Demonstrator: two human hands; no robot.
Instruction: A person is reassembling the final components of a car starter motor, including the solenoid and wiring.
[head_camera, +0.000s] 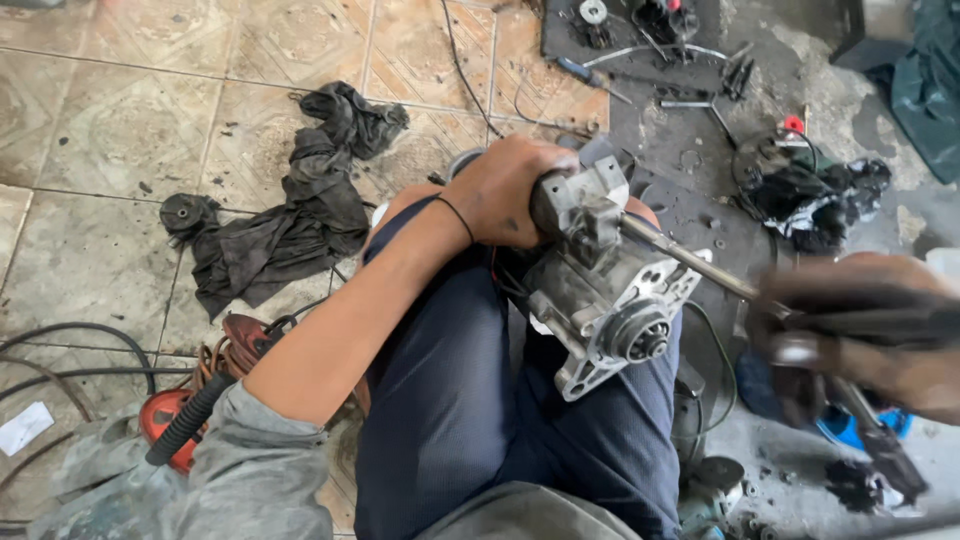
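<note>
Down on the lap of a person in dark blue trousers (450, 400) sits a grey metal starter motor (600, 290), tilted with its toothed pinion end facing up toward the camera and its mounting flange spread around it. The left hand (505, 190), with a thin black band on the wrist, is clenched around the upper, rear end of the motor and steadies it against the knee. The right hand (860, 335) is blurred at the right edge of the view; it is closed around the dark handle of a long screwdriver (700, 265), whose steel shaft runs up and to the left until its tip meets the motor housing just below the left hand.

On the tiled floor (110, 130) to the left lies a crumpled black rag (300, 205), with black cables curving beside it and an orange power tool (170, 420) near the left elbow. Farther off, on a dark greasy patch of floor, lie scattered small tools and screwdriver bits (690, 95), and a heap of dark, dirty parts with a red piece (810, 190). Something blue (850, 430) shows under the right hand, too blurred to tell
</note>
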